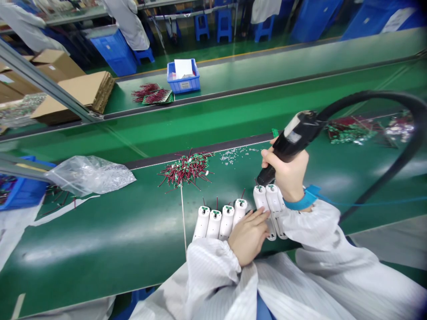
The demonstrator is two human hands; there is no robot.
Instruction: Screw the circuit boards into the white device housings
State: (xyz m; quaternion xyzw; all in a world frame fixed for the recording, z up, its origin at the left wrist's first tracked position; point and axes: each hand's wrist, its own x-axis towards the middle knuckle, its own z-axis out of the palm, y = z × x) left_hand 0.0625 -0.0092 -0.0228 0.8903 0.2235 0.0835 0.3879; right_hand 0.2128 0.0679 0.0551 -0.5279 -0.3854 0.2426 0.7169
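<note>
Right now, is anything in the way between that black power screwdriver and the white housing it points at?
Nothing visible. The right hand holds the screwdriver with its tip at the top of the white housing; the left hand rests lower down, clear of the tip.

The long green table [100, 231] holds 6 white cases [220, 222] side by side near its front edge. Behind them lies a pile of little boards with red wires [187, 171], with tiny screws [233, 155] just beside it. A clear plastic bag [90, 175] lies further left.
</note>
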